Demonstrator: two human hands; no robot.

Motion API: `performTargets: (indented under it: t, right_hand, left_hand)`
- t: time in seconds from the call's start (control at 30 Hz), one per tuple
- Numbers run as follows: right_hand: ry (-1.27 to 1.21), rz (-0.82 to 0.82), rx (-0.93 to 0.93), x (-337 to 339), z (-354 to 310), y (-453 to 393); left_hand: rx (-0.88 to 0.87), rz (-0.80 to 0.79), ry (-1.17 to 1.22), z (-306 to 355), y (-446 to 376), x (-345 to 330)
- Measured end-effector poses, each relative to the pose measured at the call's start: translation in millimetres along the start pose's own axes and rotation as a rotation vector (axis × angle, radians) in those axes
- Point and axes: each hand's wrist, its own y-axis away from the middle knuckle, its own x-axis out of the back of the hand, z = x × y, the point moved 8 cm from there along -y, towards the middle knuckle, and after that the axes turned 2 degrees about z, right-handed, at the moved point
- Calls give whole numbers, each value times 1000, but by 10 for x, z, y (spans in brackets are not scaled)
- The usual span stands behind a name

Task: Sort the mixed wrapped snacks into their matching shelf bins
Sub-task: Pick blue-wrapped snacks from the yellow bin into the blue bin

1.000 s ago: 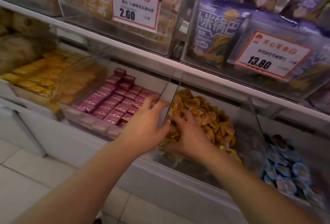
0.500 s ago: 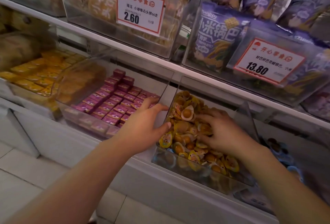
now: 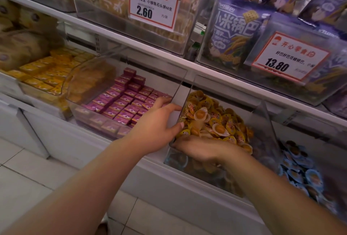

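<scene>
A clear bin [image 3: 267, 122] on the lower shelf holds a heap of small round yellow-wrapped snacks [image 3: 221, 120]. My left hand [image 3: 155, 127] grips the bin's left wall, thumb inside against the snacks and fingers outside next to the pink boxes. My right hand [image 3: 201, 147] lies low at the front of the heap, back up, its fingers stretched left toward the bin's front left corner and partly buried in the snacks. I cannot see anything held in it.
Left of this bin is a bin of pink boxes [image 3: 122, 101], then yellow boxes [image 3: 45, 73]. Blue-wrapped round snacks [image 3: 300, 171] fill the bin on the right. The upper shelf carries purple bags [image 3: 234, 28] and price tags [image 3: 153, 0]. White tiled floor lies below.
My right hand has slid from the middle of the yellow heap down to its front left edge. The left hand has stayed on the bin wall.
</scene>
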Motion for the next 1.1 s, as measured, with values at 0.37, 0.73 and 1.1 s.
performTargets:
  t: [0.37,0.73,1.1]
  right_hand:
    - [-152,29,-25,-72,118,-131]
    - [-452,118,205,94,186,38]
    - [-559,286,229,255,391,251]
  left_hand:
    - [-13,-4,-17,-2,-4,13]
    - [-16,8,-26,7,-7,4]
    - [-129,192,-184,242,72,129]
